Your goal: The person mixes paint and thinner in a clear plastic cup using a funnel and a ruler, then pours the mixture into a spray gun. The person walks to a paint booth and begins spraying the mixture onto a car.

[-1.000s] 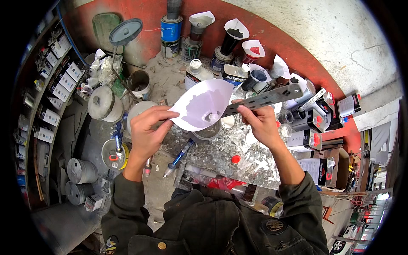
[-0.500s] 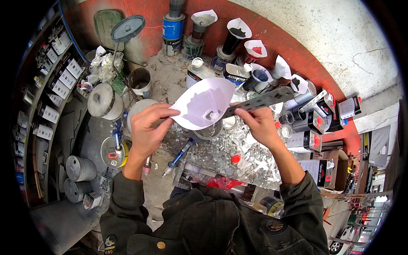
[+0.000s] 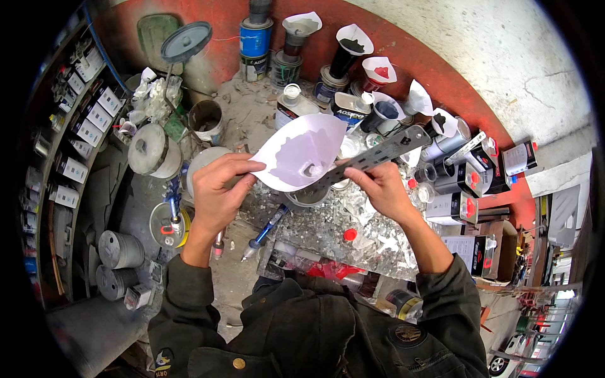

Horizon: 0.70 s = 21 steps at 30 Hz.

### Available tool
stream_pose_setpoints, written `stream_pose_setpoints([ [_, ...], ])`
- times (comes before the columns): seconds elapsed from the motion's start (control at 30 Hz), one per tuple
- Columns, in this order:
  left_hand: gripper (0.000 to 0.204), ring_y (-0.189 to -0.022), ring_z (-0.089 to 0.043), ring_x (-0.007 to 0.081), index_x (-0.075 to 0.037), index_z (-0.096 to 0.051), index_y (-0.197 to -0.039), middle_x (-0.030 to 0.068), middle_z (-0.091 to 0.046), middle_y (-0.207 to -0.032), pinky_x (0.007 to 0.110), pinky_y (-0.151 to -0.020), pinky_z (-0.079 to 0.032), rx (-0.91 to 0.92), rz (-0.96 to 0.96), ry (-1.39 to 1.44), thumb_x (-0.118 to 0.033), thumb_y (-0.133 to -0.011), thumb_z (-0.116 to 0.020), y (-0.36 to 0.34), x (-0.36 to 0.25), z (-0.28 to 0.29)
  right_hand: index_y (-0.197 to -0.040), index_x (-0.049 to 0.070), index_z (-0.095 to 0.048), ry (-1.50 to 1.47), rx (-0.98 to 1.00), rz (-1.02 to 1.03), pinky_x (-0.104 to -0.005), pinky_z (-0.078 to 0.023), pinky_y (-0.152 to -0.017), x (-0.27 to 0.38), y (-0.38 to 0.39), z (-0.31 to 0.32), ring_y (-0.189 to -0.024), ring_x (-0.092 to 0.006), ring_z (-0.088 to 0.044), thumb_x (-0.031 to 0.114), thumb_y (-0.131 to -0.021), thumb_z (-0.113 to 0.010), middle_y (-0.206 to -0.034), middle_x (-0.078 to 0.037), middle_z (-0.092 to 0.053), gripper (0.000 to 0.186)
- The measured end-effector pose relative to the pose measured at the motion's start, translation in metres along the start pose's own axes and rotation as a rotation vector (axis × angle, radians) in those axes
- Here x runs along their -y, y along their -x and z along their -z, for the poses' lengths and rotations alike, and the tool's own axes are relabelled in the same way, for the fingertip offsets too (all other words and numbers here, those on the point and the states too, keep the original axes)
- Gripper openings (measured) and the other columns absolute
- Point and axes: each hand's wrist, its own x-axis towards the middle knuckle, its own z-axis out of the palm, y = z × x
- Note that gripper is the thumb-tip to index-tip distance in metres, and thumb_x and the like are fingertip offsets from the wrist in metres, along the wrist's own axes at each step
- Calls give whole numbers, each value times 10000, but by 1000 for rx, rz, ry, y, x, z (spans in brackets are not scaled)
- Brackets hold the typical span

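Solvent cans point(image 3: 287, 114) are standing beyond; left hand point(image 3: 218, 191) is pinching paper funnel point(image 3: 293, 151), half-hiding a tub point(image 3: 306, 203); right hand point(image 3: 384, 190) is gripping perforated strip point(image 3: 396, 145).

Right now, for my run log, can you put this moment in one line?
left hand: pinches funnel edge | right hand: grips strip | cup: partly hidden by funnel

Beyond the right hand's point(image 3: 381, 189) fingers, I see pale capitals on a dark tin point(image 3: 348, 106). Farther past them, letters mark a black can point(image 3: 254, 68). Rightward, print covers a black-and-white can point(image 3: 467, 250). Left of the left hand's point(image 3: 217, 189) fingers, white-labelled containers point(image 3: 99, 120) bear unreadably small print; below them, a sleeve patch point(image 3: 164, 359) carries letters.
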Motion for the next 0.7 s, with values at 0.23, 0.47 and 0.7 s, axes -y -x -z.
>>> stream_pose_setpoints([
  [0.23,222,-824,-666,224,-2,-705,-901,133,-689,-901,287,-721,-506,-1,-3,-12,76,-703,-642,1,1,-1,-1067,40,-700,-107,-87,-24,-236,-371,-549,2,-8,3,-595,-68,-431,146,-900,-639,-648,-36,-559,207],
  [0.47,252,-832,-669,219,-28,-722,-909,130,-691,-915,286,-718,-521,-9,-6,-10,82,-693,-654,1,4,-1,-1066,30,-693,-91,-9,67,-249,-475,-671,-6,0,-6,-749,-76,-597,142,-898,-639,-819,-90,-695,208],
  [0.7,249,-834,-669,225,-29,-722,-905,134,-690,-911,289,-729,-519,2,-7,-31,77,-690,-656,1,3,-2,-1053,15,-694,-88,-146,-3,-245,-458,-640,2,-6,1,-683,-84,-557,134,-896,-644,-785,-65,-687,203],
])
